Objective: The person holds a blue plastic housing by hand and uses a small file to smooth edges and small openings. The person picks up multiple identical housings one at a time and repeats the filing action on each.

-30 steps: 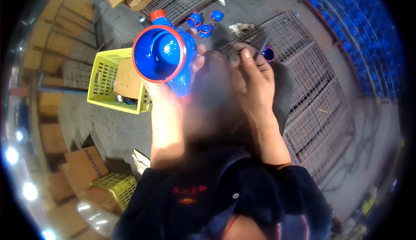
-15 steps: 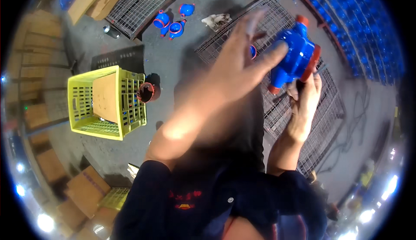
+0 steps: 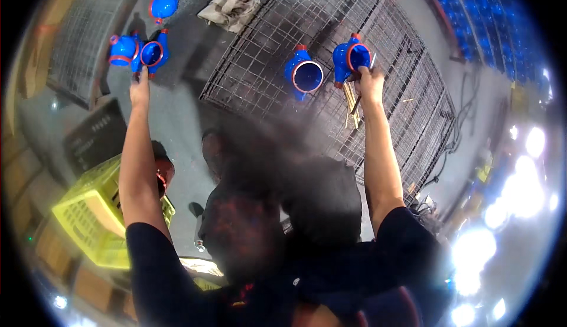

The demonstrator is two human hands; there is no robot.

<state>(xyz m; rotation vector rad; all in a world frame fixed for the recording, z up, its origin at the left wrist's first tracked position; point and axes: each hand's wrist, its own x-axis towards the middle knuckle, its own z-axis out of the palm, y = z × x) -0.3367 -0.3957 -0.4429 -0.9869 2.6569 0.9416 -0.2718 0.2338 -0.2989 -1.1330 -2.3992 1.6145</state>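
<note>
Counts, as seen from where I stand. Blue housings with red rims [image 3: 341, 59]: 5, of which 3 lie on the floor [image 3: 184, 129] and 2 over the nearer mesh platform [image 3: 266, 70]. Mesh platforms: 2, the other [image 3: 88, 28] at far left. Hands: 2, left [image 3: 140, 92] and right [image 3: 371, 86]. Crumpled cloth [image 3: 232, 8]: 1. Yellow crate [image 3: 93, 218]: 1 clearly visible. Thin pale sticks [image 3: 349, 98]: several, overlapping, no exact count. Blue pieces at far right [image 3: 493, 23]: many, too blurred to count.

left housing [image 3: 155, 54] | blue, red-rimmed, mouth visible, on floor [image 3: 177, 102] | right housing [image 3: 341, 61] | blue, red-rimmed, gripped, over mesh [image 3: 266, 49]
</note>
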